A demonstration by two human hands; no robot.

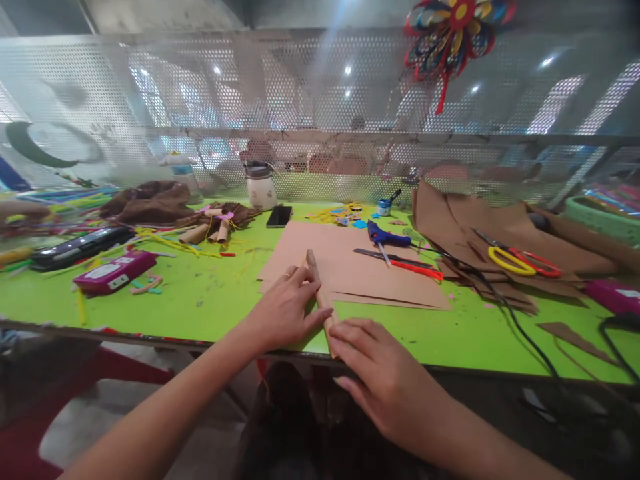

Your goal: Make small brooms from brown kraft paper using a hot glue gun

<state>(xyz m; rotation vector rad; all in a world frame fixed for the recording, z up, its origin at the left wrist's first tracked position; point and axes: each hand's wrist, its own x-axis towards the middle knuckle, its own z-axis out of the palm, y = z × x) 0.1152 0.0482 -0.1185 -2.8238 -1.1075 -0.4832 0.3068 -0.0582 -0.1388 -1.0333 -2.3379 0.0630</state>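
A narrow roll of brown paper [323,293] runs from the front table edge towards the back, its far end over the flat brown paper sheets [390,293]. The fingertips and thumb of my left hand [283,307] are closed on its middle from the left. My right hand [377,367] has its fingers on the near end, with the thumb lower, just past the table edge. To the right on the sheets lie a cutter knife with an orange handle [417,268] and a blue glue gun [389,237].
Scissors [520,260] lie on folded brown paper [470,227] at the right, where a black cable [515,317] crosses the green table [220,293]. A purple power strip [116,272], short paper rolls [195,233], a phone [279,217] and a jar [261,188] stand left and behind.
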